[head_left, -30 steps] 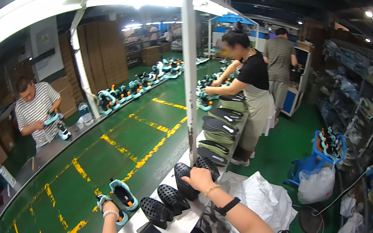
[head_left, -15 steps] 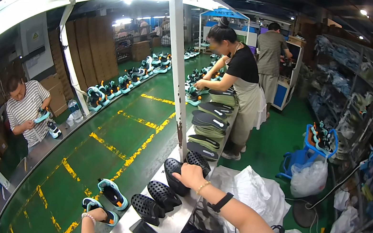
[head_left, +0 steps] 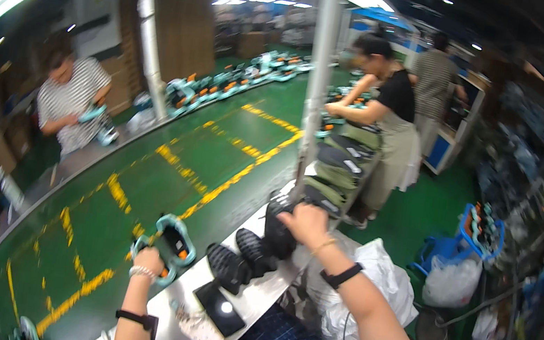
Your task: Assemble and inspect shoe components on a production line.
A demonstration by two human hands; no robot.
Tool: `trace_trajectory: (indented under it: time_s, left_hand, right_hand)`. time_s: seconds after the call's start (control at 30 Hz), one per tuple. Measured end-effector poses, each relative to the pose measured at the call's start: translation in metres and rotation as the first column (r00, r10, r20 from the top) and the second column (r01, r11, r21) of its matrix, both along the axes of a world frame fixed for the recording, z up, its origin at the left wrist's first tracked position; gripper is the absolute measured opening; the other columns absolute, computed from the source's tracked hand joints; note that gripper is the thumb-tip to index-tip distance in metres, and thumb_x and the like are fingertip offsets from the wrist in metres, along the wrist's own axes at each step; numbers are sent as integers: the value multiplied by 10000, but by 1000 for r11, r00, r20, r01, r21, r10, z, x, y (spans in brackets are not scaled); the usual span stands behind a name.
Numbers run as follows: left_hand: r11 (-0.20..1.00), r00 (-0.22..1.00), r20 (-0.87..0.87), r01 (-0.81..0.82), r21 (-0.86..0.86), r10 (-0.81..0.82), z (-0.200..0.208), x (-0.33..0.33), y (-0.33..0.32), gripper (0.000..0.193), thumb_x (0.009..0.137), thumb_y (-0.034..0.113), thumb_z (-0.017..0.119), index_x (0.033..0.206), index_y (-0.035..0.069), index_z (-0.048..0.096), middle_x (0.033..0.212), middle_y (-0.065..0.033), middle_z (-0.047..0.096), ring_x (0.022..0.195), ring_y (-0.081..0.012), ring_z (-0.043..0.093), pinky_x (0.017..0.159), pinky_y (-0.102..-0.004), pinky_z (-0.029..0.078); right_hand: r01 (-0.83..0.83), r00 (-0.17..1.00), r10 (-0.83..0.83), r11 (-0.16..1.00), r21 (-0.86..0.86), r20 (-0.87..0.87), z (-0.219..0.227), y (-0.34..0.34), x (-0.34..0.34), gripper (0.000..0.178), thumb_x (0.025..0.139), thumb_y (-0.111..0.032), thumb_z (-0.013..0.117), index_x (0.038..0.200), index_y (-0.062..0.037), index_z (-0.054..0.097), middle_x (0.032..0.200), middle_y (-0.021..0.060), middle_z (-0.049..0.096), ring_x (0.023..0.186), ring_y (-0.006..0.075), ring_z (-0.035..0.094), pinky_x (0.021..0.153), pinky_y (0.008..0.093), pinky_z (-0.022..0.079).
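Turquoise sneaker (head_left: pixel 164 276) rests on the green belt (head_left: pixel 210 161), directly beneath the left hand (head_left: pixel 147 258). Contact is from above, at the upper; I cannot tell whether the fingers are clamped on it, since the back of the hand covers the grip and the view is blurred.

Orientation: the visible part of the sneaker's long axis slants from far left to near right, toward the white worktop (head_left: pixel 269 286). A second sneaker (head_left: pixel 176 240) lies just beside it, ahead and to the right of the left hand, its opening upward and its axis nearly parallel. I read the left hand as clearly the nearer one to both shoes.

Right hand (head_left: pixel 311 225) is clamped on a black clog (head_left: pixel 279 233) on the worktop, with the thumb toward me and the other fingers partly hidden. This position is well apart from the sneakers, ahead and to their right. Two perforated clogs (head_left: pixel 228 267) stand side by side between the hands. Nearer the body, a dark phone (head_left: pixel 220 308) lies flat. Beyond the right hand, I see stacked insoles (head_left: pixel 333 175).
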State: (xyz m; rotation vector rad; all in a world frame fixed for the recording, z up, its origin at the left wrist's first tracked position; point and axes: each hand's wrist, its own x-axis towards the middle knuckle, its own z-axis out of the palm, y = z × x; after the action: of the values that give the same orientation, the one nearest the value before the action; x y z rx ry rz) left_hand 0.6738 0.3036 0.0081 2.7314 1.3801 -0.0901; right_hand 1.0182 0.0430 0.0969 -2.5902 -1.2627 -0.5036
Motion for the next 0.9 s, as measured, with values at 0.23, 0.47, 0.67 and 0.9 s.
trace_trajectory:
  time_s: [0.23, 0.47, 0.67, 0.9]
  left_hand:
    - [949, 551, 828, -305, 82, 106, 22, -51, -13, 458, 787, 172, 633, 1204, 12, 530, 1124, -215, 571, 1097, -340, 530, 942, -367, 423]
    - [894, 526, 722, -249, -373, 448, -26, -59, 21, 499, 888, 451, 508, 1085, 7, 624, 970, -260, 639, 960, -384, 610, 818, -402, 462]
    - [924, 587, 714, -247, -291, 381, -32, -65, 29, 615, 872, 525, 483, 901, -70, 639, 844, -298, 624, 852, -426, 615, 737, -453, 465]
    - [883, 478, 743, -248, -398, 469, -53, -85, 28, 598, 888, 502, 490, 833, -77, 630, 803, -249, 644, 772, -348, 636, 676, -429, 459]
  right_hand:
    - [-315, 866, 402, 901, 300, -297, 103, 23, -90, 579, 791, -510, 622, 699, 62, 606, 684, 262, 595, 701, 396, 616, 606, 446, 476]
    - [-769, 547, 713, 635, 73, -439, 14, 150, -222, 526, 772, -454, 665, 669, 60, 619, 629, 200, 614, 660, 338, 638, 631, 410, 504]
    - [-711, 578, 571, 703, -16, -583, -18, 216, -246, 462, 748, -426, 690, 618, 15, 641, 572, 154, 620, 540, 259, 632, 561, 368, 516]
    - [-464, 778, 447, 883, 76, -442, -65, 226, -311, 279, 745, -319, 616, 739, -54, 705, 747, 153, 677, 703, 282, 681, 628, 392, 546]
